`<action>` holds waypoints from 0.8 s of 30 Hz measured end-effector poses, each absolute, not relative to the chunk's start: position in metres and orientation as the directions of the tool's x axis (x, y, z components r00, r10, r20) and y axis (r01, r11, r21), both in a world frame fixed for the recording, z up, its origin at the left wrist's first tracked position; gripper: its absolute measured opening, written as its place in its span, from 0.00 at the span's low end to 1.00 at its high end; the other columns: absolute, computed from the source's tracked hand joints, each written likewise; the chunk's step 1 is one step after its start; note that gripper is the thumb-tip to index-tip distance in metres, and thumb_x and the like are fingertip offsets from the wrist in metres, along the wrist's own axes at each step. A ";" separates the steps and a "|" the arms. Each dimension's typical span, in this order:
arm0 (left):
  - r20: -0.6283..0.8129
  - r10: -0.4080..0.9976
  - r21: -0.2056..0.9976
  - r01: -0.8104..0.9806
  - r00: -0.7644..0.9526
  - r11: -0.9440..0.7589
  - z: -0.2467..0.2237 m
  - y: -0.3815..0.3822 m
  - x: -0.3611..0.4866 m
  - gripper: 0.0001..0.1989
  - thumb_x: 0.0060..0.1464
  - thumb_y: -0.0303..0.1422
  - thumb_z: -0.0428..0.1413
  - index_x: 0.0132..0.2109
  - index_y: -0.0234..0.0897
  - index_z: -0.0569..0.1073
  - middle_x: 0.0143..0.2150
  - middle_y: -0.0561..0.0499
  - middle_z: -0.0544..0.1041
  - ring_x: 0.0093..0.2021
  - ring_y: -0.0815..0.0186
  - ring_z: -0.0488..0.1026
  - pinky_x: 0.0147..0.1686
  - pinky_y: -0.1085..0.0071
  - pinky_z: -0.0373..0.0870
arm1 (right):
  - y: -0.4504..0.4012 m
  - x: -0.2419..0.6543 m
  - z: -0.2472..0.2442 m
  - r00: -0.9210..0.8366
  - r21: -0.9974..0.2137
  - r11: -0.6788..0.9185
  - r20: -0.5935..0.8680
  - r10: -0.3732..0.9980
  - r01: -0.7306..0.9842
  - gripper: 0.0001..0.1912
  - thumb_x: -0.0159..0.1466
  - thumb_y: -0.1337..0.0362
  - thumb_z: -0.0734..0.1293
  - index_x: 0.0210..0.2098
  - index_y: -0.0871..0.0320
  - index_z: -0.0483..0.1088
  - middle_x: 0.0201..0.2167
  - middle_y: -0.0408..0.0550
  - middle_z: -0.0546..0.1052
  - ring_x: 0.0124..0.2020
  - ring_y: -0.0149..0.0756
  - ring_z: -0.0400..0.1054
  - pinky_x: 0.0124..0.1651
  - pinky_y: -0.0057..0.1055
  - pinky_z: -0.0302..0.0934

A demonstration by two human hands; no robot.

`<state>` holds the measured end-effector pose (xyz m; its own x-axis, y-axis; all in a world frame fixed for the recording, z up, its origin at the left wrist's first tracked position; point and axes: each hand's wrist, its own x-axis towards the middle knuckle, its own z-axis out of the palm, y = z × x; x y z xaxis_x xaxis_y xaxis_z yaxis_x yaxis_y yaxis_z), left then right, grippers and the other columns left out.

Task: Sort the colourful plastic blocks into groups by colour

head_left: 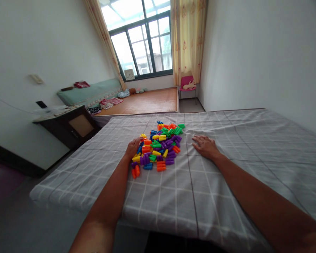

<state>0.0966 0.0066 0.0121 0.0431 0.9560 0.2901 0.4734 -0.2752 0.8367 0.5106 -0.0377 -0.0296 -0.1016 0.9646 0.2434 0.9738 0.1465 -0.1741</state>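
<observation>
A heap of small plastic building pieces (pixel 162 144) in orange, yellow, green, blue and purple lies on a grey checked bed sheet (pixel 171 196). The pieces look like short tubes joined side by side. At the heap's left edge rests my left hand (pixel 133 148), its fingers reaching forward against the pieces; its fingertips are partly hidden, and no piece shows clearly in its grip. To the right of the heap, a little apart from it, my right hand (pixel 205 146) lies flat on the sheet with fingers spread, holding nothing.
Beyond this bed stands a second bed with a brown mat (pixel 150 100), with clothes and soft toys on it. A dark cabinet (pixel 80 126) is at the left. By the curtained window are a square clock (pixel 129 74) and a pink chair (pixel 187 83).
</observation>
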 end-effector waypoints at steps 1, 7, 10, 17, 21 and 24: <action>0.280 0.959 0.842 0.469 0.041 -0.265 0.013 0.006 0.097 0.23 0.57 0.47 0.47 0.43 0.37 0.79 0.51 0.46 0.78 0.54 0.59 0.72 0.55 0.63 0.65 | -0.038 0.511 -0.030 -0.100 -0.175 0.145 0.243 0.965 0.974 0.25 0.68 0.51 0.54 0.61 0.47 0.63 0.64 0.45 0.63 0.63 0.44 0.54 0.62 0.48 0.47; 0.299 0.951 0.821 0.488 0.076 -0.297 0.012 0.007 0.095 0.24 0.58 0.48 0.45 0.43 0.36 0.78 0.50 0.45 0.78 0.55 0.59 0.71 0.57 0.63 0.64 | -0.039 0.508 -0.026 -0.093 -0.191 0.140 0.238 0.967 0.972 0.25 0.67 0.51 0.54 0.60 0.47 0.64 0.64 0.43 0.64 0.63 0.44 0.54 0.63 0.48 0.47; 0.307 0.946 0.812 0.490 0.102 -0.316 0.010 0.010 0.092 0.24 0.59 0.47 0.44 0.44 0.37 0.78 0.54 0.45 0.75 0.56 0.59 0.69 0.59 0.62 0.63 | -0.039 0.507 -0.024 -0.092 -0.194 0.139 0.232 0.968 0.971 0.25 0.67 0.51 0.54 0.60 0.46 0.64 0.64 0.43 0.64 0.62 0.44 0.55 0.62 0.49 0.48; 0.307 0.945 0.737 0.600 0.111 -0.310 0.004 0.019 0.092 0.24 0.61 0.45 0.42 0.48 0.36 0.77 0.53 0.45 0.75 0.58 0.59 0.68 0.62 0.62 0.58 | -0.038 0.507 -0.026 -0.090 -0.196 0.142 0.251 0.964 0.970 0.24 0.67 0.51 0.54 0.60 0.47 0.64 0.63 0.43 0.65 0.62 0.43 0.55 0.62 0.48 0.49; 0.304 0.944 0.747 0.582 0.130 -0.321 0.004 0.017 0.109 0.24 0.62 0.45 0.42 0.49 0.37 0.77 0.53 0.46 0.76 0.57 0.61 0.68 0.61 0.63 0.59 | -0.038 0.508 -0.026 -0.102 -0.196 0.153 0.246 0.964 0.969 0.24 0.67 0.52 0.53 0.60 0.47 0.64 0.63 0.43 0.65 0.63 0.43 0.55 0.62 0.48 0.48; 0.324 0.937 0.794 0.502 0.131 -0.344 0.008 0.013 0.129 0.25 0.63 0.44 0.41 0.52 0.36 0.75 0.57 0.46 0.73 0.60 0.61 0.65 0.62 0.63 0.57 | -0.038 0.508 -0.026 -0.097 -0.208 0.149 0.243 0.965 0.967 0.24 0.67 0.52 0.53 0.59 0.47 0.65 0.63 0.43 0.65 0.63 0.43 0.55 0.62 0.48 0.48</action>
